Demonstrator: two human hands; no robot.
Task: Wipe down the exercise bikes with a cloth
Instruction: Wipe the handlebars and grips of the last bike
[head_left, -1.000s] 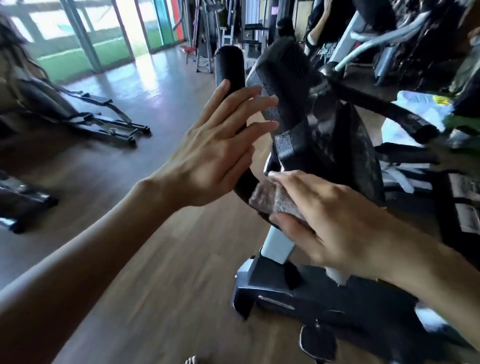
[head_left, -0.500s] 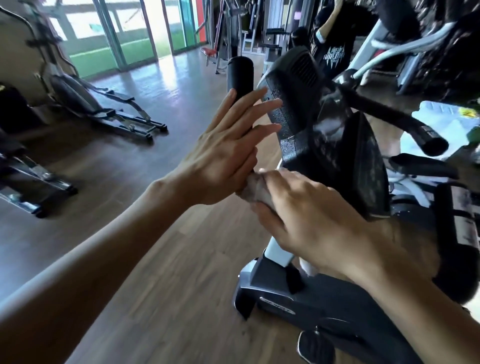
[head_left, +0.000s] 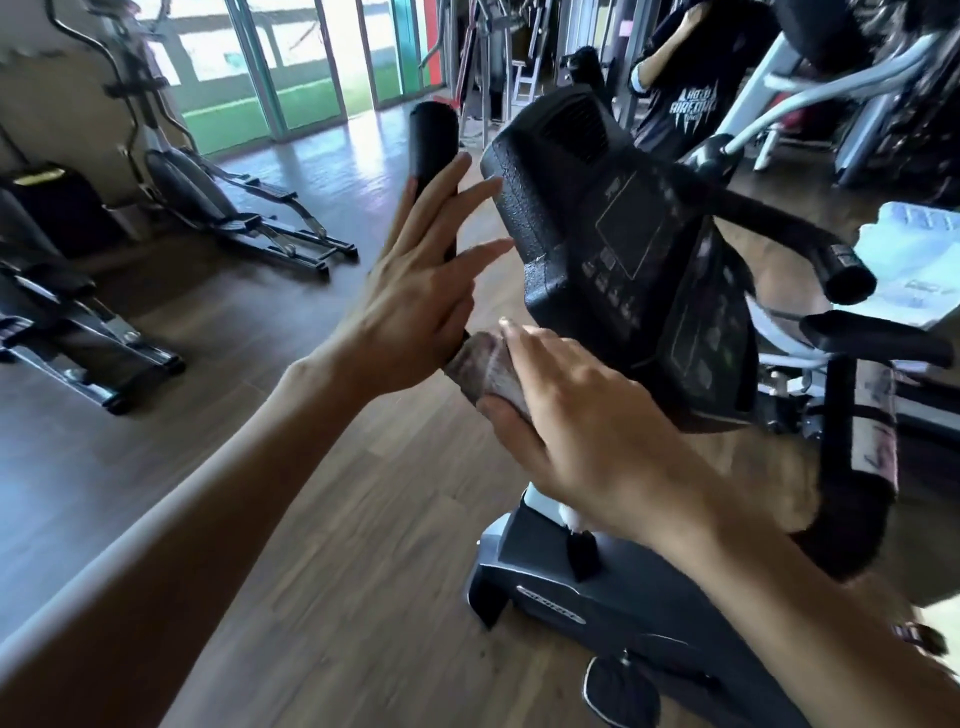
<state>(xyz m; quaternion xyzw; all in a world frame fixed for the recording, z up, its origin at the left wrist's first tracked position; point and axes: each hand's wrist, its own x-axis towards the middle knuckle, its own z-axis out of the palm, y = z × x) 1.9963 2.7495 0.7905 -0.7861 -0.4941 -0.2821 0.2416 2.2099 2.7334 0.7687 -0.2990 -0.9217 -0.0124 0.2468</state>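
Right hand (head_left: 587, 415) gripped the cloth (head_left: 483, 369), pressed against the exercise bike (head_left: 613, 270) handlebar (head_left: 434, 140) just under the left hand (head_left: 415, 306) — left fingers straight, flat against the upright grip, holding nothing. Console (head_left: 623, 234) sat just right of both hands.

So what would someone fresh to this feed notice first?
Two bare hands at centre: the right hand presses a cloth around the exercise bike's left handlebar, while the left hand rests open against that bar. Just right sits the black console.
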